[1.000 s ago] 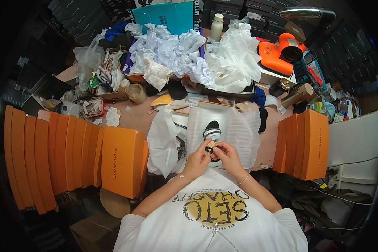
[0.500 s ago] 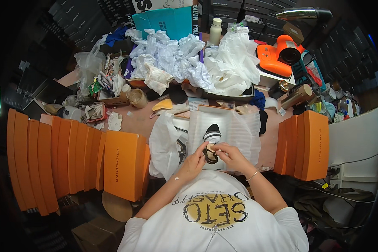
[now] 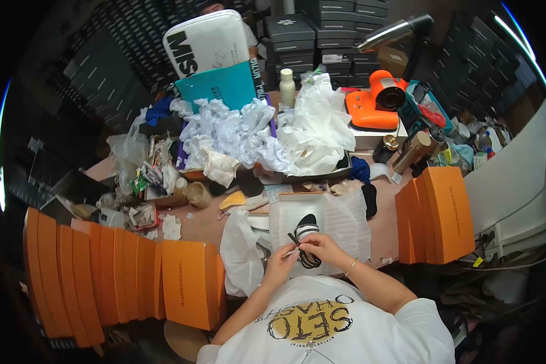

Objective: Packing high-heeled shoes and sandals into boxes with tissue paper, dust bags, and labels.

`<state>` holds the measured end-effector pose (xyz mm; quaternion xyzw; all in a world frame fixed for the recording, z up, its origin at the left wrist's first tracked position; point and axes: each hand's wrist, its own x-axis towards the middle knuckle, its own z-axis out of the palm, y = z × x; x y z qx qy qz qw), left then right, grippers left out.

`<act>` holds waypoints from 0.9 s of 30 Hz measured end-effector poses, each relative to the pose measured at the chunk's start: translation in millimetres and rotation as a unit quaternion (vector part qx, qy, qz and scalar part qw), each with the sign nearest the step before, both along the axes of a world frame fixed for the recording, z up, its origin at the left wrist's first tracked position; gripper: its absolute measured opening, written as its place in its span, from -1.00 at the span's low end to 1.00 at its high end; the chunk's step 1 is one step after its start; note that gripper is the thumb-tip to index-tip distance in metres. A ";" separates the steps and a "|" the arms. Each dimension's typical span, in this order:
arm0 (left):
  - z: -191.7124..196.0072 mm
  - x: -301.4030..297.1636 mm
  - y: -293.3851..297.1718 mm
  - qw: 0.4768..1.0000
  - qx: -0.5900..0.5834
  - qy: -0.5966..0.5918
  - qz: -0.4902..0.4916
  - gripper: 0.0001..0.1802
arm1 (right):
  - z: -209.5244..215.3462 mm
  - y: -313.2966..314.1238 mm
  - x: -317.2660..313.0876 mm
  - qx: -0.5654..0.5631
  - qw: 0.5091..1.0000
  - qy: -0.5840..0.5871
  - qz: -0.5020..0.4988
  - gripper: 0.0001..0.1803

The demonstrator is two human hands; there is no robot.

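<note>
Black-and-white strappy sandal (image 3: 305, 233) lies on a sheet of white foam wrap (image 3: 340, 224), just ahead of my chest at the near edge of the table (image 3: 206, 224). Heel end points to 12 o'clock, straps trail toward me. My right hand (image 3: 318, 246) has its fingers pinched narrow on a thin strap at the sandal's 6 o'clock; my left hand (image 3: 282, 264) comes in from 8 o'clock, fingers closed on the same strap's end. Both hands meet close together, likely because the strap is small and needs two-point control. The foam under the shoe seems there to keep it off the cluttered surface.

At 9 o'clock of the sandal, a crumpled clear plastic bag (image 3: 239, 252). Beyond, at 12 o'clock, a big heap of crumpled white tissue paper (image 3: 255, 133) and a white bottle (image 3: 287, 88). At 1 o'clock, an orange machine (image 3: 376, 103). Orange boxes stand on edge in rows at 9 o'clock (image 3: 103, 273) and at 3 o'clock (image 3: 440, 212), well apart from the shoe.
</note>
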<state>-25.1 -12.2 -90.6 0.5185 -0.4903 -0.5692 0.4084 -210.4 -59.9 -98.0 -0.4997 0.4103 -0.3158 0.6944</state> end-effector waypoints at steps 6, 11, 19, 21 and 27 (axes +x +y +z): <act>2.3 -12.9 -17.1 0.996 -0.064 -0.054 0.005 -0.69 | 8.1 16.9 7.0 -0.007 0.996 0.025 -0.081 -0.85; -6.8 -18.1 -20.6 0.997 -0.080 -0.005 -0.019 -0.77 | -0.8 24.8 3.7 0.035 0.992 0.012 -0.121 -0.84; 28.4 -19.8 -18.6 0.992 -0.067 -0.086 -0.061 -0.82 | 36.6 6.5 -18.3 -0.087 0.991 0.038 -0.100 -0.75; 30.9 -20.2 -23.2 0.986 -0.103 -0.108 -0.069 -0.83 | 40.0 4.3 -12.5 -0.058 0.995 -0.001 -0.080 -0.77; 33.3 -28.3 -13.1 0.986 -0.088 -0.139 -0.038 -0.82 | 36.8 26.5 -10.4 0.147 0.978 -0.095 -0.115 -0.90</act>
